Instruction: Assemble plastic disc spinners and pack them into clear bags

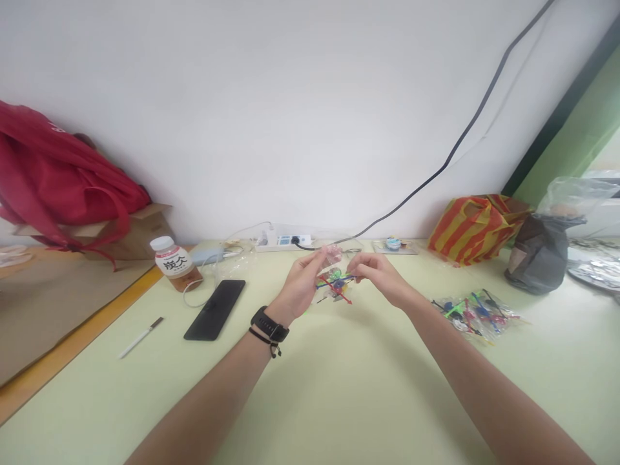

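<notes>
My left hand [303, 281] and my right hand [375, 274] are raised together over the pale green table [339, 387]. Both pinch a small clear plastic bag [334, 279] between them; it holds colourful stick-like pieces in red, blue and green. My left fingers grip the bag's upper left part and my right fingers pinch its right edge. A black watch and a thin black band sit on my left wrist. A second clear bag of the same colourful pieces [477, 313] lies on the table to the right of my right forearm.
A black phone [214, 310], a white pen [141, 337] and a white-capped bottle [175, 263] lie to the left. A power strip [283, 242] sits at the wall. A red bag [62, 181] rests on cardboard far left; a striped bag [472, 229] and a grey bundle [537, 255] stand right.
</notes>
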`<control>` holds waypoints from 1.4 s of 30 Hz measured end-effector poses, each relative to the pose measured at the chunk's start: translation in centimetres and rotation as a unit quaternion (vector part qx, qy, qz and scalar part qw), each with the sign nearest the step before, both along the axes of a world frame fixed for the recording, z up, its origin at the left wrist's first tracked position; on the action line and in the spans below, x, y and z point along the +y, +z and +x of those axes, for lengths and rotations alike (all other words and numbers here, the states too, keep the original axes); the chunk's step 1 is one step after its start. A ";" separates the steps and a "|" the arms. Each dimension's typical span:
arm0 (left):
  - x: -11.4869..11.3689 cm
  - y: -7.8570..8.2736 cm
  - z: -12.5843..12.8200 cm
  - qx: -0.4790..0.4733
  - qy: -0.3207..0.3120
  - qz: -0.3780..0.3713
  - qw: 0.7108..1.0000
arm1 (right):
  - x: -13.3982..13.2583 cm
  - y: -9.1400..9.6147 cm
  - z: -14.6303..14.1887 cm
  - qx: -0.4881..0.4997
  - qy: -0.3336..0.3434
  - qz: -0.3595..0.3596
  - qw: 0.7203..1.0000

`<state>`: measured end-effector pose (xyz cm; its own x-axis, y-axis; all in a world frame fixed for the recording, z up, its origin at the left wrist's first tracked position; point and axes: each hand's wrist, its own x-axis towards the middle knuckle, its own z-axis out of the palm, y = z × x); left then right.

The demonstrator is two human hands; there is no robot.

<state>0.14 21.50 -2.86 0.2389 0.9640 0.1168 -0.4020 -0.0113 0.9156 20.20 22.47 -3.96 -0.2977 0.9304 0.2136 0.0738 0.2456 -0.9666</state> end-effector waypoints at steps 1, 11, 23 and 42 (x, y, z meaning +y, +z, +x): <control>0.0 0.1 -0.1 0.009 -0.004 -0.006 1.000 | -0.1 0.3 0.2 -0.007 0.003 0.008 1.000; -3.4 -1.5 -1.1 0.027 -0.059 -0.061 0.996 | -3.3 0.2 0.7 0.047 0.001 -0.023 0.999; -6.2 -5.3 -3.1 0.199 0.023 0.019 0.980 | -8.6 -3.2 0.3 0.052 -0.025 -0.111 0.992; -7.6 -4.5 -2.4 0.114 0.085 0.011 0.990 | -9.7 -4.1 -0.8 0.059 0.029 -0.010 0.998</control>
<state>-2.30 13.89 -7.33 0.0963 0.9903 0.1003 -0.1760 -0.0822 0.9809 19.42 12.76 -8.11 -0.3243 0.9172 0.2314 -0.0550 0.2259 -0.9726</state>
